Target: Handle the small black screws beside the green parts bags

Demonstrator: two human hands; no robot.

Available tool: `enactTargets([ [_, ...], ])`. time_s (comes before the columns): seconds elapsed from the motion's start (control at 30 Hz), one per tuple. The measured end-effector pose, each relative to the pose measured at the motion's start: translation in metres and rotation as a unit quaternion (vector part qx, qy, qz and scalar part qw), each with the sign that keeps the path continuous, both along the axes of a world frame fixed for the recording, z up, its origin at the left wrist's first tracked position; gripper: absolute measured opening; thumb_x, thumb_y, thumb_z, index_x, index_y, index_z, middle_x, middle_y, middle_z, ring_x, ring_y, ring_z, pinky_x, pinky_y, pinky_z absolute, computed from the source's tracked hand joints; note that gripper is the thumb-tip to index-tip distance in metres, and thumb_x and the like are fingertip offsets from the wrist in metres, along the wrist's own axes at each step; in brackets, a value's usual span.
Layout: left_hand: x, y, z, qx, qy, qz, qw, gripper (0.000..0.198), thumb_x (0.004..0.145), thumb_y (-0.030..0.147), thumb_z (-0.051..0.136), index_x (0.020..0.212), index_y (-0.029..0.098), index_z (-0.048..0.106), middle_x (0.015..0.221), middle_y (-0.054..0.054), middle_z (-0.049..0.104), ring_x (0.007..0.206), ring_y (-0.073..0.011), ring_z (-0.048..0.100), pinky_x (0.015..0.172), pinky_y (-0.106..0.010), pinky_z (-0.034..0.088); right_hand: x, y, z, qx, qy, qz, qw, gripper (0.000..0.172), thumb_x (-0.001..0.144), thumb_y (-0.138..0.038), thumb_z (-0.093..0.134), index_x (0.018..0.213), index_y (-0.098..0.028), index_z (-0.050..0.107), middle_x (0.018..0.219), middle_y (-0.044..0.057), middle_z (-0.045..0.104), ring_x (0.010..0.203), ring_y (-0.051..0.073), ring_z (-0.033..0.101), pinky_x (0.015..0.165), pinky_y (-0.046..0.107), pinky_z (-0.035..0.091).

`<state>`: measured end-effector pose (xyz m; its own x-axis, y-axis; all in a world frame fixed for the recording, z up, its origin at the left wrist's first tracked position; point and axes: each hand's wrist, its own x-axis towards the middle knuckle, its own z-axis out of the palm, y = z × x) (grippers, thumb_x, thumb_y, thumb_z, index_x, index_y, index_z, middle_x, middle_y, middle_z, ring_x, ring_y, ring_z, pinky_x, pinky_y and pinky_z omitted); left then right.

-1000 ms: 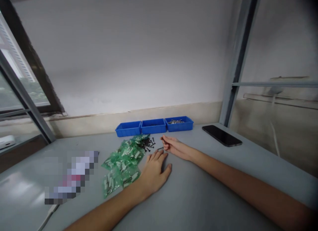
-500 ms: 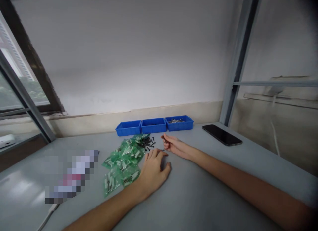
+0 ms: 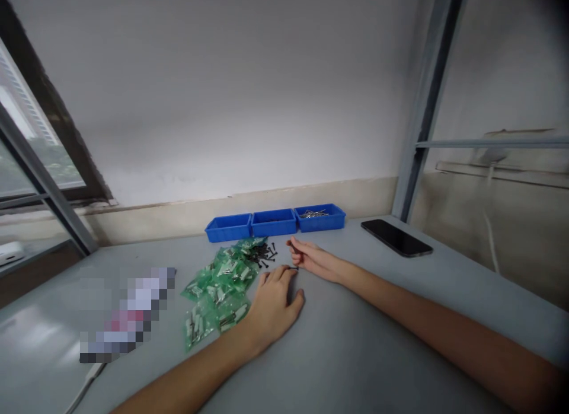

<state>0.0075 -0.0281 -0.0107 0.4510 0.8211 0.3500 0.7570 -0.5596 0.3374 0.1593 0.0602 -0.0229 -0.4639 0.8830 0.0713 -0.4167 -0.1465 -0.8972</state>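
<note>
My left hand [image 3: 276, 307] rests palm down on the grey table, its thumb apart from its slightly curled fingers. At its index fingertip lies a single dark screw [image 3: 293, 268]. Beyond and to the left is a heap of green plastic bags [image 3: 226, 271] with pale plugs and metal pieces inside. A loose pile of black screws [image 3: 263, 254] lies at the heap's right end. My right hand [image 3: 313, 260] is closed, thumb and fingertips pinched together just right of the screw pile. Whatever is in that pinch is too small to make out.
Three blue trays stand along the wall: a left tray [image 3: 229, 228], a middle tray [image 3: 274, 223] and a right tray [image 3: 320, 224] with silvery screws or nails. A black phone [image 3: 395, 237] lies to the right. A blurred-out object [image 3: 133, 313] with a cable lies left.
The whole view has shifted slightly. Both hands keep nearly the same pose and place, and the dark screw by my left index finger shows a little more clearly.
</note>
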Motion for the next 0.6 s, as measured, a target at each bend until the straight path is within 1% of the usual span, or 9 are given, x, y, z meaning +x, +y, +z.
enactTargets([
  [0.1, 0.0002, -0.0024, 0.0017, 0.011, 0.004, 0.001, 1.000, 0.034, 0.083, 0.029, 0.046, 0.114, 0.017, 0.055, 0.112, -0.009, 0.058, 0.101, -0.0248, 0.053, 0.092, -0.039, 0.035, -0.0004, -0.0010, 0.0005, 0.011, -0.003, 0.004, 1.000, 0.026, 0.073, -0.040, 0.069, 0.080, -0.016, 0.061, 0.064, -0.004, 0.046, 0.056, 0.007, 0.040, 0.055, 0.021, 0.034],
  [0.23, 0.0006, -0.0049, 0.0035, 0.014, 0.012, 0.011, 1.000, 0.035, 0.082, 0.030, 0.047, 0.115, 0.017, 0.054, 0.109, -0.010, 0.056, 0.102, -0.0252, 0.050, 0.092, -0.038, 0.036, -0.0007, -0.0003, -0.0009, 0.007, -0.008, -0.004, 1.000, 0.026, 0.074, -0.040, 0.068, 0.080, -0.016, 0.062, 0.062, -0.004, 0.045, 0.056, 0.006, 0.040, 0.055, 0.020, 0.034],
  [0.37, 0.0010, -0.0050, 0.0050, 0.015, 0.037, 0.019, 0.999, 0.039, 0.083, 0.030, 0.047, 0.118, 0.014, 0.053, 0.108, -0.012, 0.054, 0.101, -0.0267, 0.048, 0.092, -0.040, 0.036, -0.0012, 0.0011, -0.0022, -0.009, -0.009, -0.018, 1.000, 0.030, 0.070, -0.041, 0.071, 0.083, -0.016, 0.062, 0.062, -0.005, 0.043, 0.054, 0.006, 0.039, 0.053, 0.019, 0.033],
  [0.5, -0.0001, -0.0034, 0.0049, 0.046, 0.080, 0.016, 0.996, 0.031, 0.087, 0.025, 0.041, 0.111, 0.016, 0.059, 0.101, -0.011, 0.055, 0.096, -0.0257, 0.049, 0.088, -0.040, 0.038, -0.0031, -0.0004, 0.0003, -0.009, -0.017, -0.027, 0.999, 0.035, 0.064, -0.043, 0.075, 0.082, -0.015, 0.061, 0.060, -0.006, 0.043, 0.053, 0.006, 0.038, 0.051, 0.019, 0.031],
  [0.6, -0.0013, -0.0023, 0.0046, 0.081, 0.105, 0.010, 0.991, 0.030, 0.091, 0.022, 0.036, 0.105, 0.020, 0.063, 0.096, -0.009, 0.056, 0.094, -0.0247, 0.049, 0.084, -0.040, 0.039, -0.0045, -0.0038, 0.0038, -0.016, -0.031, -0.041, 0.999, 0.037, 0.061, -0.043, 0.077, 0.080, -0.015, 0.061, 0.058, -0.006, 0.043, 0.053, 0.005, 0.038, 0.052, 0.019, 0.032],
])
